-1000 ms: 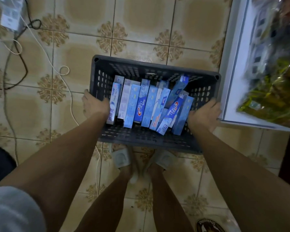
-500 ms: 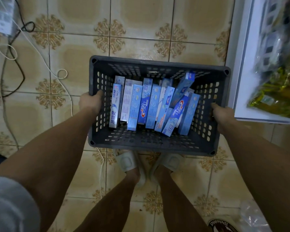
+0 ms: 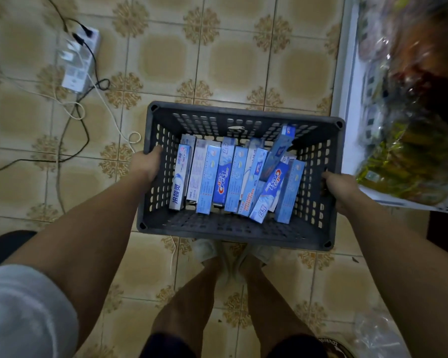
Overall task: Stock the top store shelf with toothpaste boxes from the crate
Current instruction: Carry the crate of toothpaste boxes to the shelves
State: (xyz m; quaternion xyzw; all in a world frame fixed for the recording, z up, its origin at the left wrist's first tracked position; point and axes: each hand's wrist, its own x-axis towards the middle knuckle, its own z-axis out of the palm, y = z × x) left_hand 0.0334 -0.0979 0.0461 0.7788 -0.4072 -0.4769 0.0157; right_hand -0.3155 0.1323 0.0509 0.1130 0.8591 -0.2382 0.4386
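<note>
Toothpaste boxes [image 3: 233,179] in crate [image 3: 243,228], between left grip [image 3: 146,165], right grip [image 3: 338,184]

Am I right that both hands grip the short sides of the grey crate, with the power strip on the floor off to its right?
Not quite. The head view shows the power strip on the floor to the left of the crate, not the right. The rest holds: the left hand and right hand each grip a short side.
</note>
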